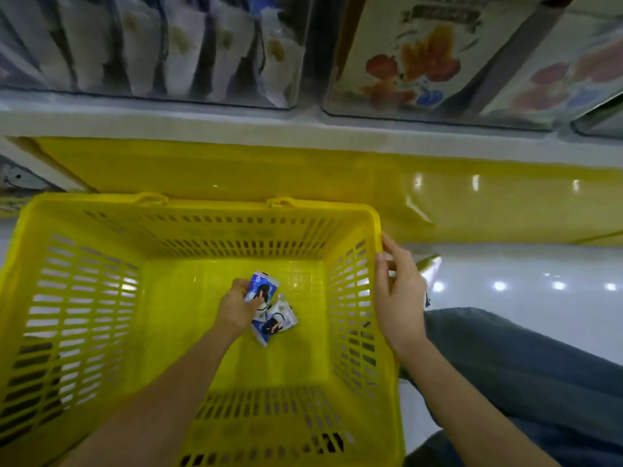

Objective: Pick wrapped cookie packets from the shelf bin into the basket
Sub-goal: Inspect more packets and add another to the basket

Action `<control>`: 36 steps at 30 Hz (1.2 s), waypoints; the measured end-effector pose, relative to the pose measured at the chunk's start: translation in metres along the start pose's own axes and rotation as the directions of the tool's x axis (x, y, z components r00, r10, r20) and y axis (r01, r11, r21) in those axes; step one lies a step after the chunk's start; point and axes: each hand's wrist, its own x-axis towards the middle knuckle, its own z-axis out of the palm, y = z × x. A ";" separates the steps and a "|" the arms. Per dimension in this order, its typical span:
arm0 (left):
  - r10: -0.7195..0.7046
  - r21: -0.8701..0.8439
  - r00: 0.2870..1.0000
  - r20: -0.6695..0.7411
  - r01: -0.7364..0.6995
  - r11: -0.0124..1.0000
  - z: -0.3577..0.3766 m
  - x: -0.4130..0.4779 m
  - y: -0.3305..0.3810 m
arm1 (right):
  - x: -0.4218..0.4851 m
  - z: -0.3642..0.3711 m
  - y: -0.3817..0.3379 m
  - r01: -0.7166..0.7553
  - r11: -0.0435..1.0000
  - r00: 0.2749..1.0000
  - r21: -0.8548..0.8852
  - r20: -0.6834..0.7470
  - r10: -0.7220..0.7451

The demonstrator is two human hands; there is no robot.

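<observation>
A yellow plastic basket (84, 298) sits on the floor below the shelf. My left hand (236, 306) reaches down inside it and grips a blue-and-white cookie packet (264, 286) near the basket floor. A second packet (274, 323) of the same kind lies on the basket bottom just beside that hand. My right hand (399, 291) rests against the basket's right rim with fingers fairly straight. The shelf bin (161, 45) with several upright white and blue packets is at the top left, blurred.
A second clear bin (438, 55) holding boxes with red and orange prints stands at the top right. A yellow panel (303, 170) runs under the white shelf edge. My knee in blue jeans (505, 358) is at the right, over shiny white floor.
</observation>
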 end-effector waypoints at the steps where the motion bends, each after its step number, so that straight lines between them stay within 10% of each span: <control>1: -0.002 0.023 1.000 0.016 0.002 1.000 0.002 0.004 -0.003 | 0.000 0.000 0.002 -0.001 1.000 1.000 0.019 -0.007 0.001; 12: 0.026 0.380 0.982 0.185 -0.096 0.920 -0.024 0.001 0.021 | -0.001 -0.003 -0.005 -0.031 0.999 0.999 -0.011 0.010 0.031; 16: 0.232 0.488 0.959 0.161 -0.282 0.826 -0.064 -0.025 0.055 | 0.000 -0.006 -0.016 0.004 0.985 0.999 -0.174 0.050 0.004; 23: 0.742 0.701 0.671 0.023 -0.540 0.466 -0.166 -0.097 0.130 | 0.028 -0.031 -0.069 0.218 0.603 0.921 -0.768 0.366 0.132; 31: 0.960 0.658 0.141 -0.241 -0.704 0.268 -0.278 -0.165 0.180 | 0.031 -0.036 -0.209 0.665 0.597 0.746 -0.448 0.429 -0.509; 36: 0.932 0.687 0.234 -0.278 -0.629 0.363 -0.316 -0.151 0.185 | 0.051 -0.014 -0.291 0.808 0.531 0.587 -0.253 0.275 -0.762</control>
